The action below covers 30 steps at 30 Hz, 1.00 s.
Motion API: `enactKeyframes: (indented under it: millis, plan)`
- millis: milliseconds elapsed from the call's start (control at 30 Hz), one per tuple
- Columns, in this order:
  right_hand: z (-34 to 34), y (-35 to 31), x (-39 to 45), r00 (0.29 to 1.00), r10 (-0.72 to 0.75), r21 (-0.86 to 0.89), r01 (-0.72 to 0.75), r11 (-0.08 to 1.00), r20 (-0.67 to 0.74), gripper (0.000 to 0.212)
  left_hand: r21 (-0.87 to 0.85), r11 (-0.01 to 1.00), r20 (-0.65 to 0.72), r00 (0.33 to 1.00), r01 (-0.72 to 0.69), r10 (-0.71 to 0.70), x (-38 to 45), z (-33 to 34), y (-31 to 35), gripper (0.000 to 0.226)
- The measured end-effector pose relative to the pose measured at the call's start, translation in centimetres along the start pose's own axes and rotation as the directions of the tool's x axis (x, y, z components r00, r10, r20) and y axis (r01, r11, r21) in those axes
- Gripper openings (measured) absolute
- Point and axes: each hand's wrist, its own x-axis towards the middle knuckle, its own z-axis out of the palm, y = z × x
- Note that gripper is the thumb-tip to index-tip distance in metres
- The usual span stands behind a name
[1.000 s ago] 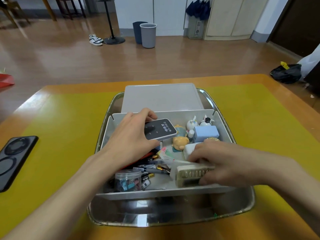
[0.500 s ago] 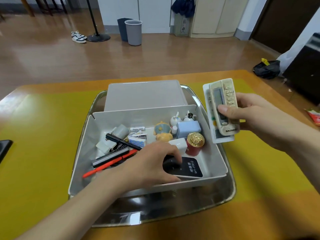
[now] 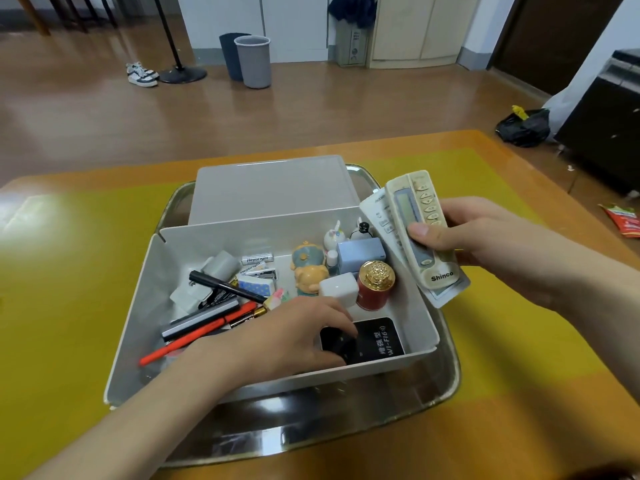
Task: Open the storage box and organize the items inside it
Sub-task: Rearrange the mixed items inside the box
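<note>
The white storage box (image 3: 145, 306) stands open on a steel tray (image 3: 446, 382), its lid (image 3: 273, 188) lying just behind it. My right hand (image 3: 485, 244) grips two stacked remote controls (image 3: 419, 223), one cream and marked Shinco, above the box's right wall. My left hand (image 3: 287, 337) is inside the box at the front, its fingers curled on a black Wi-Fi device (image 3: 374, 341). Pens (image 3: 207, 320), batteries (image 3: 258, 259), small figurines (image 3: 308, 268), a blue cube (image 3: 360, 254), a white cube (image 3: 339, 289) and a red jar with a gold lid (image 3: 375, 285) lie in the box.
The tray sits on a yellow mat (image 3: 69, 289) over a wooden table. A red packet (image 3: 623, 220) lies at the table's right edge. Behind, on the floor, are two bins (image 3: 252, 60), shoes (image 3: 142, 74) and a black bag (image 3: 523, 126).
My right hand lifted the remotes out of the box and holds them up at the right. My left hand carried the black device from the box's middle down to its front.
</note>
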Motion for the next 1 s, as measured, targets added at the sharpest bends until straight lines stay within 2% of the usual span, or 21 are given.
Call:
enactKeyframes:
  millis: [167, 300, 367, 467, 567, 667, 833, 1000]
  plan:
    - [0.6, -0.1, 0.2, 0.992, -0.069, -0.016, 0.071, 0.997, 0.102, 0.023, -0.065, 0.995, -0.054, 0.995, 0.081, -0.084, -1.7, -1.9, -0.5, 0.029]
    - [2.4, -0.2, 0.9, 0.979, -0.108, -0.060, 0.120, 0.991, 0.174, 0.016, -0.012, 0.980, -0.168, 0.966, 0.196, -0.196, -5.0, -4.6, -1.6, 0.022]
    - [3.8, -0.2, 1.3, 0.958, -0.140, -0.152, 0.182, 0.972, 0.252, 0.009, -0.024, 0.972, -0.274, 0.934, 0.234, -0.231, -6.1, -5.2, -1.5, 0.018]
    - [5.3, 0.2, 1.7, 0.925, -0.056, -0.322, 0.187, 0.928, 0.375, 0.002, -0.076, 0.957, -0.369, 0.883, 0.281, -0.289, -6.3, -5.1, -1.0, 0.025]
    - [5.9, 1.0, 1.6, 0.900, 0.082, -0.521, 0.172, 0.836, 0.428, 0.008, -0.092, 0.949, -0.346, 0.884, 0.303, -0.315, -6.0, -4.1, -0.6, 0.018]
    - [6.3, 1.3, 1.4, 0.903, 0.129, -0.617, 0.170, 0.768, 0.410, 0.019, -0.071, 0.951, -0.270, 0.912, 0.300, -0.308, -5.6, -3.0, 0.0, 0.018]
    - [6.5, 1.3, 1.3, 0.924, 0.108, -0.738, 0.218, 0.639, 0.366, 0.021, -0.034, 0.956, -0.171, 0.941, 0.291, -0.292, -4.7, -2.0, 0.6, 0.023]
    - [6.1, 0.9, 1.0, 0.951, 0.031, -0.777, 0.233, 0.585, 0.308, 0.021, -0.077, 0.960, -0.149, 0.950, 0.267, -0.276, -3.8, -1.2, 1.4, 0.024]
